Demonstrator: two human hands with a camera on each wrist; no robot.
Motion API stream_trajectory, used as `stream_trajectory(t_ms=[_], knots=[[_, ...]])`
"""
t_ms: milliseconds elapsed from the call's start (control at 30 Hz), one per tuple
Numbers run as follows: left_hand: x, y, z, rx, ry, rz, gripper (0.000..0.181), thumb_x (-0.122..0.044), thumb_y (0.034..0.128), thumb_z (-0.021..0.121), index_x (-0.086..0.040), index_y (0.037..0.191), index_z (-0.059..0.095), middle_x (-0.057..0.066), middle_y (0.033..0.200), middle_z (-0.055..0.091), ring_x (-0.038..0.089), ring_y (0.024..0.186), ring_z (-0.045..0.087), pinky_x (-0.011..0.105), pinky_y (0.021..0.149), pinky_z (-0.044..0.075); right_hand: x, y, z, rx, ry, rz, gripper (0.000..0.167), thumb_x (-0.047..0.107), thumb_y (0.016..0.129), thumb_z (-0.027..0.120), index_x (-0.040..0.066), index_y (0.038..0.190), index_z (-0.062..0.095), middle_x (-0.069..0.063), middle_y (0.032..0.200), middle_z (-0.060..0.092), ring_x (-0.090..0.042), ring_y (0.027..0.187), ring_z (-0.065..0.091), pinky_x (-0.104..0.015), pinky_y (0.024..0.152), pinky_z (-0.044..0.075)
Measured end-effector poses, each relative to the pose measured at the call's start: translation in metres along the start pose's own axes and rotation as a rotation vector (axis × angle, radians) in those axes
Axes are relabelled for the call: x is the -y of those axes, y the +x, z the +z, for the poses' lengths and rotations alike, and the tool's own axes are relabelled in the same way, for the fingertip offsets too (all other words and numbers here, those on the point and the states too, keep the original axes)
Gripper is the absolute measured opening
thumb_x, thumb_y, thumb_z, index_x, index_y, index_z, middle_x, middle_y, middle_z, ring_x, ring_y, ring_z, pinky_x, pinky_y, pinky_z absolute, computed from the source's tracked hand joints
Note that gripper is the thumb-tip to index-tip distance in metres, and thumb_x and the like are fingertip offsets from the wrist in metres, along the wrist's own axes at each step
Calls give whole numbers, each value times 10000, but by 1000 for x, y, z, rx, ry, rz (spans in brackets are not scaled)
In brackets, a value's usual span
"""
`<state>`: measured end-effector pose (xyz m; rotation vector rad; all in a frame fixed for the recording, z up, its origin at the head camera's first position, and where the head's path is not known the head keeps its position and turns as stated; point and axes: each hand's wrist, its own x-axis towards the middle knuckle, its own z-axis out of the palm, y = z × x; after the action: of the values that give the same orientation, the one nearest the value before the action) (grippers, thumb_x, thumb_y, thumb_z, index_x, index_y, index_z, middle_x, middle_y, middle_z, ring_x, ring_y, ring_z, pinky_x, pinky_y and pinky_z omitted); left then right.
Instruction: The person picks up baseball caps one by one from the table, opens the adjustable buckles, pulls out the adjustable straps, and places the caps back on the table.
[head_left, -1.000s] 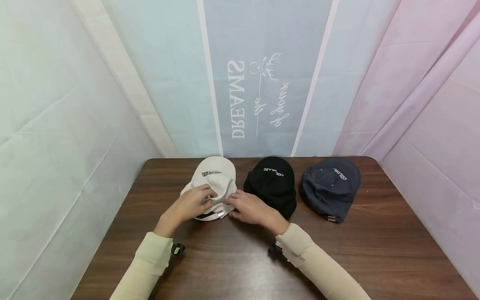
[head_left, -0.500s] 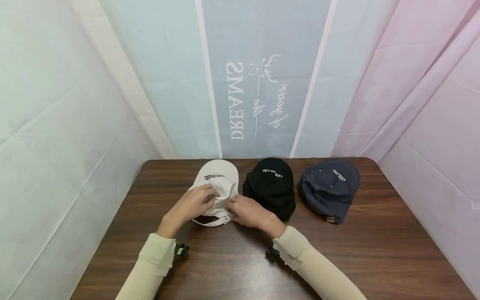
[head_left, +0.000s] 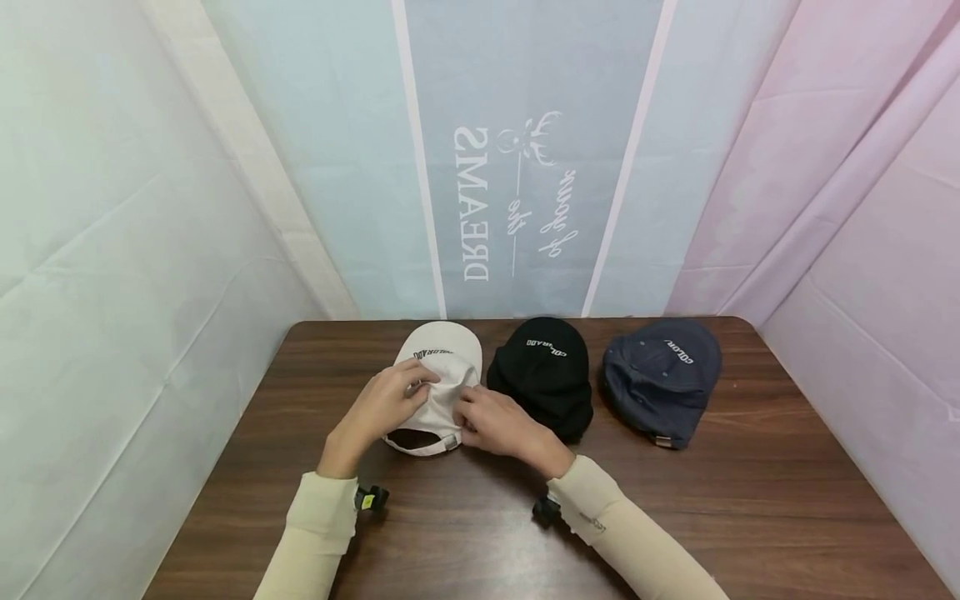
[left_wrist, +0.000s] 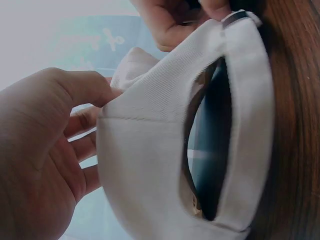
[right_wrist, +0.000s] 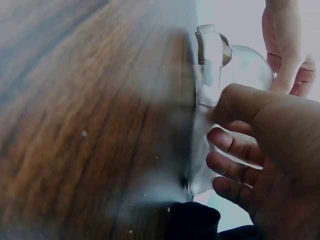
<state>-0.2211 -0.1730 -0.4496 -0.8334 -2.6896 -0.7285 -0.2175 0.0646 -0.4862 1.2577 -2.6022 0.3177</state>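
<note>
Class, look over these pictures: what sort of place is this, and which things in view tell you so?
Probably a makeshift recording booth: pale fabric sheets hang on three sides of a dark brown, wood-grain table, and small black boxy devices, likely cameras, sit at both wrists.

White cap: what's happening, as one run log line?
left hand: holds white cap crown | right hand: holds its side | black cap, navy cap: on table

Matt cloth white cap (head_left: 444, 407), glossy wood-grained table (head_left: 465, 542)
</note>
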Motion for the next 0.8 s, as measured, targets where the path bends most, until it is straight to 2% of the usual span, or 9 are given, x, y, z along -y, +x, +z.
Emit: stream_trajectory(t_ms=[100,233,333,433,533,667,800], knots=[[-1,-1,-1,-35,-14,-16,179,-60,994,711,-146,1112,814,-28,1032,723,59,680,488,242,634,452,0,1,-4,-26,54,54,100,157,929,749,187,907,656,74,857,581,-77,758,525,-217,658,453],[-3,-1,-3,-80,-14,-7,187,-52,993,701,-135,1120,812,-18,1059,728,59,656,463,238,616,434,-1,3,-13,-52,152,137,99,169,973,725,193,929,639,82,856,598,-51,734,514,-210,650,449],[-5,-1,-5,-110,-9,12,187,-52,991,699,-124,1127,807,-3,1114,733,89,697,527,274,649,478,-3,5,-20,-51,224,189,64,197,997,716,176,969,662,67,900,629,-54,760,542,-221,667,471],[-9,-2,-6,-155,4,76,188,-43,972,713,-110,1121,804,27,1152,724,160,852,625,343,735,542,-3,7,-24,-49,281,234,36,186,1000,711,174,1008,678,63,921,649,-55,773,556,-227,675,480],[-14,-1,-6,-225,23,181,170,-23,941,727,-89,1075,810,50,1124,722,227,1017,656,406,825,560,-3,8,-26,-63,317,259,31,170,1000,703,173,1019,678,63,915,653,-55,759,551,-230,666,477],[-22,-1,-4,-302,67,308,141,5,906,721,-73,980,814,24,1002,725,213,954,635,395,805,531,-4,9,-27,-85,336,267,24,174,1016,678,151,1024,674,65,914,653,-51,736,544,-227,652,475],[-28,-2,1,-307,109,377,149,-4,890,718,-86,969,814,-8,943,710,171,848,603,342,747,504,-5,9,-28,-86,361,281,51,184,1047,643,153,1050,683,66,919,655,-49,726,545,-225,641,468]])
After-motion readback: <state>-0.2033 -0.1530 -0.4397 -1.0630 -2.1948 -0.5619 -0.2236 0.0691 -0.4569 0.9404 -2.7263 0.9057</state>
